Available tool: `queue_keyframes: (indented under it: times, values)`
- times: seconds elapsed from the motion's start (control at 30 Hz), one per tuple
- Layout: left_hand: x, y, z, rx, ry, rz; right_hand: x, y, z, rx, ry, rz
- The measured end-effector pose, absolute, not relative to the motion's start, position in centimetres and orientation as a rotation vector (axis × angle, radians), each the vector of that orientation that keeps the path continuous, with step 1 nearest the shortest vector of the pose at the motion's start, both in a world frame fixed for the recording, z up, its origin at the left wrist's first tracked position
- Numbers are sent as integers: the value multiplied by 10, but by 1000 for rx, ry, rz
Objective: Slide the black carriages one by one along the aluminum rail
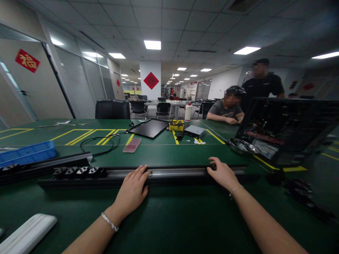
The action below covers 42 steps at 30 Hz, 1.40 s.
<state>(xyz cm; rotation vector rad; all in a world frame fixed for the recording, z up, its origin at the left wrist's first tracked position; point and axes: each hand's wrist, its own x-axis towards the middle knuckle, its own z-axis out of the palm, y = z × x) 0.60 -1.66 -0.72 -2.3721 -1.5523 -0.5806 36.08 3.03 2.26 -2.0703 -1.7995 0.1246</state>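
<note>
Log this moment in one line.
left hand: on long black metal channel | right hand: at channel's right part | black-and-silver blocks: channel's left part | surface: green tabletop

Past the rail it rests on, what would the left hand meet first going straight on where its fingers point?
The left hand would probably meet the black panel first, though depth is unclear.

Dim, cool light from ceiling panels [152,44], strong wide-angle stretching toward the edges
</note>
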Motion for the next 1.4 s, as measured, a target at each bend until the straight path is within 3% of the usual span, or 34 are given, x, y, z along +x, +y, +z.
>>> queue_keyframes:
  times: [0.37, 0.67, 1.4]
  values:
    - [6, -17, -7, -2376, -1559, -568, 363, 32, 22, -2057, -1803, 146]
    - [5, -17, -8, -2382, -1562, -538, 365, 34, 18, -2121, -1799, -19]
    - [5, -17, -8, -2357, -1542, -529, 369, 33, 19, -2120, -1783, 60]
